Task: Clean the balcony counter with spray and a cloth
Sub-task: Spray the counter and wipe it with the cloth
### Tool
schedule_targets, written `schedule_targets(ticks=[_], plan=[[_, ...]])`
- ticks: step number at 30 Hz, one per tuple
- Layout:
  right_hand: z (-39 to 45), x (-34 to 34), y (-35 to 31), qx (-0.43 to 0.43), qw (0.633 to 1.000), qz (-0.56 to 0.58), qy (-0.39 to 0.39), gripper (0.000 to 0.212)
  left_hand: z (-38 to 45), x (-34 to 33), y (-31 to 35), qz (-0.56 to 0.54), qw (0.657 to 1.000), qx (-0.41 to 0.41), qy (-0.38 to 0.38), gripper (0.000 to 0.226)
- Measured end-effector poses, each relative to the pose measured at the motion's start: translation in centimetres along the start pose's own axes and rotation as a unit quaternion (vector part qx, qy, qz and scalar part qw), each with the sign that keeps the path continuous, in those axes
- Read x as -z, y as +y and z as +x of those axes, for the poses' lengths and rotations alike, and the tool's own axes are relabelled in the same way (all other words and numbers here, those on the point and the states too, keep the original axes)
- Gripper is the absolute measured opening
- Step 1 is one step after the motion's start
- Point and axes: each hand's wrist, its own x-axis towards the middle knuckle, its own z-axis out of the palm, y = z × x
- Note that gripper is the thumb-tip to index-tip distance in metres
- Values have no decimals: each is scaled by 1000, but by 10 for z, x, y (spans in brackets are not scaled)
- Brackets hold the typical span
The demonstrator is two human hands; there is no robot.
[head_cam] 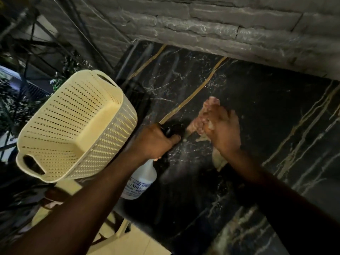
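Low in the frame, two bare forearms reaching up toward the middle. Left hand (156,142) at centre, clenched around the black trigger head of a white spray bottle (140,181) hanging below it. Right hand (223,131) just right of centre, pressed flat on a pale cloth (204,116) against the black marble counter (257,107). Cream perforated basket (73,126) at left, tilted. Grey stone wall (202,19) across the top.
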Motion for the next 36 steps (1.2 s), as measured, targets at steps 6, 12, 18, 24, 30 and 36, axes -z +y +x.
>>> schedule_targets(ticks=[6, 12, 18, 24, 30, 36], plan=[[-87, -17, -69, 256, 963, 80, 7, 35, -20, -12, -33, 37, 997, -1, -69, 43], [-71, 0, -22, 118, 986, -102, 53, 35, -57, -3, -75, 26, 999, -24, -30, 31], [-116, -31, -126, 129, 989, 69, -31, 42, -87, 5, -103, 20, 998, -32, -45, 15], [-162, 1, -72, 228, 966, 65, -99, 38, -108, 26, -120, 22, 997, -17, -67, 32], [-101, -21, -156, 58, 996, 25, -59, 52, -114, 26, -154, -39, 997, 42, -43, 33], [-156, -36, -163, 358, 919, 129, -101, 35, -115, 32, -182, -37, 998, 53, -2, 24]])
